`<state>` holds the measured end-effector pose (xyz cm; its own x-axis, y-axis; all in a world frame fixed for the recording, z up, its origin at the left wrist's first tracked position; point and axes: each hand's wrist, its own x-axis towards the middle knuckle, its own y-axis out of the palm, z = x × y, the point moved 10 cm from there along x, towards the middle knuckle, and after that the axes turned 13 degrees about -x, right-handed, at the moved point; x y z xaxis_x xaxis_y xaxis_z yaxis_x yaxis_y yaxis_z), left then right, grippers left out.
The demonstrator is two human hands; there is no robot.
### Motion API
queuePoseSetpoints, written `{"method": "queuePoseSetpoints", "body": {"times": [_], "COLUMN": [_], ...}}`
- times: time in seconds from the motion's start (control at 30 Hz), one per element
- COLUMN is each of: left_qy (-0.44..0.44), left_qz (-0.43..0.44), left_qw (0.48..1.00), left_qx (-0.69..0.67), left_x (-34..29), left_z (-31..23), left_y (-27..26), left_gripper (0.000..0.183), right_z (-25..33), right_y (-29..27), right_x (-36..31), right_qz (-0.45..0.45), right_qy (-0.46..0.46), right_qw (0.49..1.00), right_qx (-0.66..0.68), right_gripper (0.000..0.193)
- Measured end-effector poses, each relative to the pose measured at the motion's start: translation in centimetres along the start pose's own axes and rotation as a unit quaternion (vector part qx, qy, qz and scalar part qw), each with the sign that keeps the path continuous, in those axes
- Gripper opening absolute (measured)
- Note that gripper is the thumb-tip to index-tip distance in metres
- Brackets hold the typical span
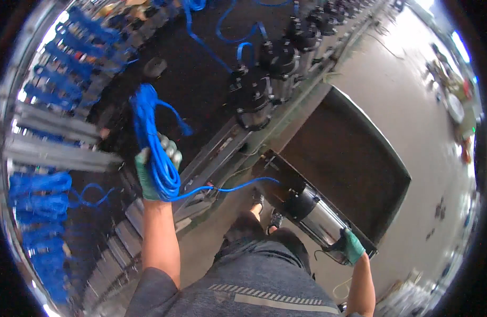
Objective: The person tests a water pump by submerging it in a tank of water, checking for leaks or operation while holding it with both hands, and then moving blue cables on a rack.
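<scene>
My left hand [147,178], in a green and grey glove, is closed around a bundled coil of blue cable [146,119]. The coil stands up above the fist, and one loose end hangs off its right side. From the coil's lower end a single blue strand runs right to a submersible pump [323,217], a shiny metal cylinder with a black head. The pump lies tilted along the near side of a dark open bin. At its lower end my right hand [353,247], gloved in green, grips it; the fingertips are partly hidden.
The large dark bin [349,142] stands on the grey floor to the right. Several similar upright pumps [254,98] line the edge of a black-topped bench [196,79]. Stacks of blue cable coils [40,211] and grey metal bars [58,150] lie at the left.
</scene>
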<state>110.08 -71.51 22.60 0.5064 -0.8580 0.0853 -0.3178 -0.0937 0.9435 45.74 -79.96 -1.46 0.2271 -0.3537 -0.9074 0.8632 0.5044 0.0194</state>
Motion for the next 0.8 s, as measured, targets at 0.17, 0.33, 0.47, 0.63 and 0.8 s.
{"method": "queuePoseSetpoints", "body": {"times": [0.17, 0.33, 0.47, 0.63, 0.8], "left_qy": [0.142, 0.261, 0.281, 0.250, 0.515], "left_qz": [0.085, 0.053, 0.073, 0.220, 0.018], "left_qw": [0.974, 0.938, 0.925, 0.877, 0.718], "left_qx": [0.156, 0.220, 0.246, 0.348, 0.468], "left_x": [-3.7, -7.5, -9.7, -13.1, -15.4], "left_z": [-3.8, -6.9, -9.0, -12.9, -15.4], "left_y": [16.9, 24.4, 32.2, 38.3, 39.3], "left_gripper": [0.046, 0.046, 0.047, 0.054, 0.055], "right_z": [1.4, 5.6, 4.1, 6.3, 6.6], "right_y": [1.7, 8.5, 10.7, 24.0, 39.2], "right_x": [0.2, -5.0, -6.0, -5.0, -1.3], "right_qz": [0.094, 0.145, 0.172, 0.153, 0.220], "right_qy": [-0.037, -0.098, -0.090, -0.154, -0.143], "right_qw": [0.995, 0.984, 0.981, 0.972, 0.964], "right_qx": [-0.025, 0.038, 0.019, -0.085, -0.047], "right_gripper": [0.063, 0.068, 0.059, 0.027, 0.049]}}
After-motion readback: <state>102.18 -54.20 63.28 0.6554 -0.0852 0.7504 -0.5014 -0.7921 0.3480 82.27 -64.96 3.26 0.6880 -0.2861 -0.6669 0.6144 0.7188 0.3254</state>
